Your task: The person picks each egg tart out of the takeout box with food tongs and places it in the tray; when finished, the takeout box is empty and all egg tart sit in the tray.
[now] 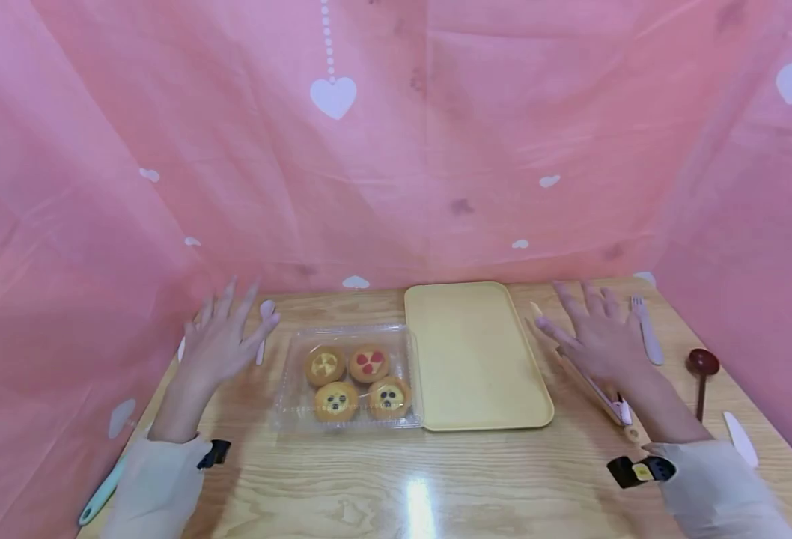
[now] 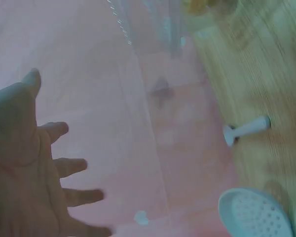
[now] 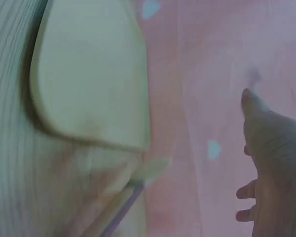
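My left hand (image 1: 219,340) hovers with spread fingers at the left of the table, holding nothing. Just beside its thumb lies a small white spoon (image 1: 261,348), also seen in the left wrist view. At the right, my right hand (image 1: 601,340) is likewise spread and holds nothing. Long-handled utensils (image 1: 591,385) lie partly hidden beneath it; in the right wrist view one pale tip (image 3: 152,170) is blurred. Between the hands, a clear plastic box (image 1: 295,374) holds several round tarts (image 1: 337,402) with fruit-like toppings. Touching its right side is a yellow tray (image 1: 480,359) with nothing on it.
On the right lie a light fork (image 1: 648,333), a dark red ladle (image 1: 702,367) and a white knife-like blade (image 1: 741,439). A mint handle (image 1: 102,494) rests at the left edge; a perforated skimmer (image 2: 256,215) shows in the left wrist view. Pink cloth (image 1: 382,187) walls the table.
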The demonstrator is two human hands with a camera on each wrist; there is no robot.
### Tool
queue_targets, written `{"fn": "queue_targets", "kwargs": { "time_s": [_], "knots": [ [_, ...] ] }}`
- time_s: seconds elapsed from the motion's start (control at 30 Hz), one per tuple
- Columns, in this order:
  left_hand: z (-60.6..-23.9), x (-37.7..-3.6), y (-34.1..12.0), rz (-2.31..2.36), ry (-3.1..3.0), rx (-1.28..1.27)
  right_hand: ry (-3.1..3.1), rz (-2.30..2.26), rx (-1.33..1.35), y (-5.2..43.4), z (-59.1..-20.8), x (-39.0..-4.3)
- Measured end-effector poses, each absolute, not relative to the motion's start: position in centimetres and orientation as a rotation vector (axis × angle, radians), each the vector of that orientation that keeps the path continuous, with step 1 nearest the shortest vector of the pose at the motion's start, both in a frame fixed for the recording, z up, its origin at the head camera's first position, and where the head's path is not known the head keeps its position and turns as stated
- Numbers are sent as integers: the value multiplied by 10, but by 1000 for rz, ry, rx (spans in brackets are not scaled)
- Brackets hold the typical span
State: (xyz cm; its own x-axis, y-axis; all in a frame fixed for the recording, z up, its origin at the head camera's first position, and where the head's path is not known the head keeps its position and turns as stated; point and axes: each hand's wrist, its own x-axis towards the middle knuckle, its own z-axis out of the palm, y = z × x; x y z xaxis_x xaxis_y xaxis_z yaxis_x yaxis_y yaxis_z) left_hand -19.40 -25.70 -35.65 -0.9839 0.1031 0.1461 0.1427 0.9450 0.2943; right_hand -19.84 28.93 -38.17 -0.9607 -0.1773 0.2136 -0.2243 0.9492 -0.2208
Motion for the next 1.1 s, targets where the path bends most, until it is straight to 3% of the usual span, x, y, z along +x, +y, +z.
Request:
{"fn": "queue_targets", "kwargs": {
  "time_s": [0.23, 0.6, 1.1],
  "knots": [
    [-377, -172, -263, -1101, -2926, -276, -2827, 417, 675, 222, -362, -193],
    [-426, -160, -264, -2037, -2733, 47, -2720, 467, 1167, 94, -362, -172],
    [-456, -166, -270, -2536, -2520, -296, -2804, 190, 1411, -20, -379, -164]
  ]
}}
